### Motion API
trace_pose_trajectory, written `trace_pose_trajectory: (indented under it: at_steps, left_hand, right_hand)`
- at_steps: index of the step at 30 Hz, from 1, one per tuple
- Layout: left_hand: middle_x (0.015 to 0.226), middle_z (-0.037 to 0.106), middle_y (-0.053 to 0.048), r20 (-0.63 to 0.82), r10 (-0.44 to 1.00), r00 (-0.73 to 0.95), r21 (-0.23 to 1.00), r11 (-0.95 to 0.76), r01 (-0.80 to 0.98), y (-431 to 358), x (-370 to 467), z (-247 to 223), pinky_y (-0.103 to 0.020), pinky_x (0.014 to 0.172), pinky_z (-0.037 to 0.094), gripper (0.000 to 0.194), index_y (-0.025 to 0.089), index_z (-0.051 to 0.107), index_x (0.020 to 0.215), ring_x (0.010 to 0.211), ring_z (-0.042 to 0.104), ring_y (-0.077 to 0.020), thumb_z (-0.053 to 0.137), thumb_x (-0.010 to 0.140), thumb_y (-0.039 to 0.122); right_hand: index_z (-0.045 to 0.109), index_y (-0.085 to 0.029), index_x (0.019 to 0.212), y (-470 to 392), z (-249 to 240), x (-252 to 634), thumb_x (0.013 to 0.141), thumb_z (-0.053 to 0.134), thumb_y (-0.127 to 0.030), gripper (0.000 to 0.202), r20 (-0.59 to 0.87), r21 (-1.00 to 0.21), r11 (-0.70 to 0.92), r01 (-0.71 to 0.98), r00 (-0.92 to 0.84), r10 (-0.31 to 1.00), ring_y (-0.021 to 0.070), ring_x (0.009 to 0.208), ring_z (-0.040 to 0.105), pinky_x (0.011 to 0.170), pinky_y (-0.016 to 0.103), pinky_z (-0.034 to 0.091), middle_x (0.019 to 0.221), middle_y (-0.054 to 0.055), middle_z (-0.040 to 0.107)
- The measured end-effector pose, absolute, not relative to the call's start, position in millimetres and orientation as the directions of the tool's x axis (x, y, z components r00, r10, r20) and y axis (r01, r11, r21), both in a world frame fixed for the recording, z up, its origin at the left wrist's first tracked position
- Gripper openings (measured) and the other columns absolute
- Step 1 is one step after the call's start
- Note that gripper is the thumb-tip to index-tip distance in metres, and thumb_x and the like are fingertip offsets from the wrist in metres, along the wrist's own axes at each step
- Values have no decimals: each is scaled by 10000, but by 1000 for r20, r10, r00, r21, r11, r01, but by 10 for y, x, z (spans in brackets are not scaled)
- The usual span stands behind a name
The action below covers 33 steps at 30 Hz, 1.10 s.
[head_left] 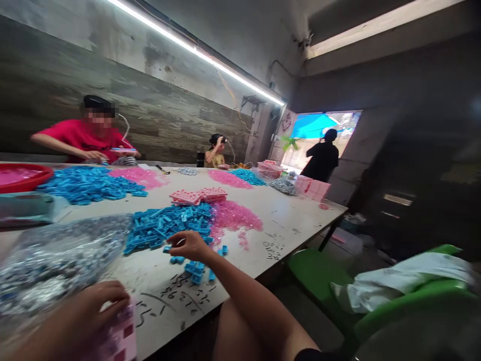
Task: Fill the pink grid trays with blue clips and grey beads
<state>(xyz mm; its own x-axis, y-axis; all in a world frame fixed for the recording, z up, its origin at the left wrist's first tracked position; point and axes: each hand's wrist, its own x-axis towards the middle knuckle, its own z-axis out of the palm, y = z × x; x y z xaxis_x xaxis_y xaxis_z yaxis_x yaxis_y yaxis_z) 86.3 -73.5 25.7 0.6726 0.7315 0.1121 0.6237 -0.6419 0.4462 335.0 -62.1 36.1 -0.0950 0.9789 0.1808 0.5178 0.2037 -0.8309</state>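
Note:
My right hand (190, 245) is over the near side of a heap of blue plastic pieces (161, 225), thumb and fingers pinched on a small blue piece (167, 248). At the bottom left, my left hand (99, 303) curls over the top edge of a pink tray (126, 333) with square recesses and grips it. Several loose blue pieces (194, 271) lie just below my right hand. Beside the blue heap spreads a pile of clear pink pieces (235, 215), and pink trays (186, 196) rest behind it.
A plastic bag of silvery parts (63, 255) covers the left of the table (285, 215). A red basin (45, 173) stands farther back. Across the table, a person in red (84, 135) works. Green chairs (311, 271) stand at the right.

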Motion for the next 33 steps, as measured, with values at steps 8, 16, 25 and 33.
trace_pose_trajectory:
  at_steps: [8, 16, 25, 33]
  left_hand:
    - [898, 681, -25, 27, 720, 694, 586, -574, 572, -762, 696, 372, -268, 776, 452, 467, 193, 508, 1182, 816, 617, -174, 521, 749, 368]
    - [917, 652, -38, 51, 730, 682, 586, -574, 572, -818, 661, 401, -254, 738, 445, 286, 168, 597, 1001, 805, 601, -164, 523, 764, 310]
    - [853, 660, -12, 65, 745, 664, 514, -596, 618, -860, 706, 391, -232, 719, 412, 201, 193, 649, 899, 795, 588, -156, 505, 771, 248]
    - [839, 658, -7, 78, 769, 634, 515, -576, 635, -836, 717, 338, -228, 735, 406, 187, 201, 680, 859, 792, 583, -148, 526, 754, 210]
  right_hand:
    - [636, -128, 891, -773, 268, 2940, 604, 633, -70, 292, 180, -814, 313, 489, -301, 937, 91, 569, 562, 509, 165, 414, 627, -15, 595]
    - [618, -132, 744, -912, 234, 2656, 629, 629, -111, 118, 306, -724, 510, 464, -447, 841, 100, 594, 583, 514, 167, 432, 714, 20, 626]
    - [657, -141, 760, -921, 207, 2614, 634, 612, -89, 144, 315, -660, 571, 487, -511, 800, 103, 615, 587, 546, 173, 427, 734, 25, 653]
    - [699, -141, 754, -892, 194, 2618, 630, 564, -41, 208, 297, -662, 563, 494, -517, 803, 107, 600, 592, 556, 174, 422, 700, 33, 669]
